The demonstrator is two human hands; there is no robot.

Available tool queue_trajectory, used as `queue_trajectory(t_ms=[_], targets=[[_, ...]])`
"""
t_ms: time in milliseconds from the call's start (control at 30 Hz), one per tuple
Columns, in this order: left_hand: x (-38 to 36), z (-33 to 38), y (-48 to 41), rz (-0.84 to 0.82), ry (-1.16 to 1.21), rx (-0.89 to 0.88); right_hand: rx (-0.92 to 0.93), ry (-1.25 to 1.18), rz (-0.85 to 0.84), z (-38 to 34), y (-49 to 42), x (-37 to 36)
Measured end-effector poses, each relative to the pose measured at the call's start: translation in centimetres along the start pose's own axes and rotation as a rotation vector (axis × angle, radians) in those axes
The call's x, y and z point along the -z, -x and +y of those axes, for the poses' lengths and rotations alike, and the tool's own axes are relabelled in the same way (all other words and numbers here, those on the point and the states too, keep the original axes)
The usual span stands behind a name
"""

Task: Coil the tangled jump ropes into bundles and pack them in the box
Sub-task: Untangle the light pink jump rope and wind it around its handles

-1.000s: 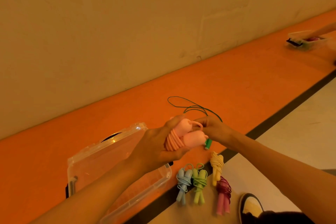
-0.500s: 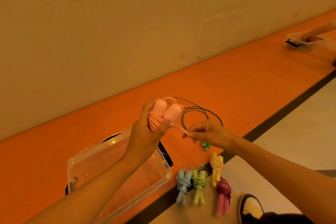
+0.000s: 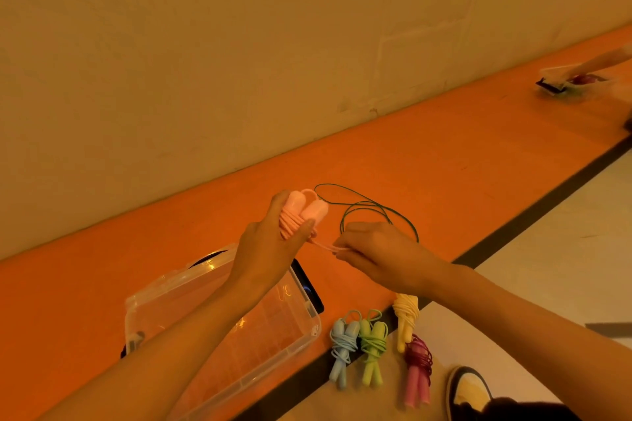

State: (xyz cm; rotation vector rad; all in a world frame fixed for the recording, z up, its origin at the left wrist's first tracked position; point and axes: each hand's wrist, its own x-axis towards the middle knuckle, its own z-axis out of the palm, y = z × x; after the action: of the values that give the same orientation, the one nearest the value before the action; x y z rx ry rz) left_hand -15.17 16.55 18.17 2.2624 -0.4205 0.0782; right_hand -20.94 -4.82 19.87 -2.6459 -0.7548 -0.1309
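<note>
Centre frame, over the orange strip [image 3: 461, 164]: left hand [image 3: 270, 246] grips the pink rope [image 3: 304, 212], both handles pointing up, cord wrapped round them. Right hand [image 3: 376, 249], just beside it, pinches the rope's loose end [image 3: 323, 245]; a short run of cord spans the two hands. Dark green rope [image 3: 372, 207] lies uncoiled on the strip behind the right hand. Lower left: clear box [image 3: 309, 335] under the left forearm. Right of the box, coiled bundles on the floor: blue [image 3: 342, 349], lime [image 3: 372, 345], yellow [image 3: 407, 318], magenta [image 3: 417, 372]. Shoe [image 3: 468, 390] at bottom right.
</note>
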Motion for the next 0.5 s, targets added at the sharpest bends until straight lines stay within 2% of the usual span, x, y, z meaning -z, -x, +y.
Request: queue_trajectory(t_ms=[100, 200, 400, 500], targets=[[-0.2, 0.3, -0.2, -0.064, -0.114, -0.050, 0.026, 0.082, 0.105, -0.7, -0.4, 0.8], [-0.2, 0.3, -0.5, -0.147, -0.208, -0.100, -0.015, 0.149, 0.128, -0.5, -0.7, 1.9], [-0.8, 1.2, 0.4, -0.353, -0.190, -0.211, 0.079, -0.006, 0.130, 0.6, -1.1, 4.0], [-0.4, 2.1, 0.7, -0.358, -0.300, -0.236, 0.031, -0.126, 0.170, 0.5, -1.1, 4.2]])
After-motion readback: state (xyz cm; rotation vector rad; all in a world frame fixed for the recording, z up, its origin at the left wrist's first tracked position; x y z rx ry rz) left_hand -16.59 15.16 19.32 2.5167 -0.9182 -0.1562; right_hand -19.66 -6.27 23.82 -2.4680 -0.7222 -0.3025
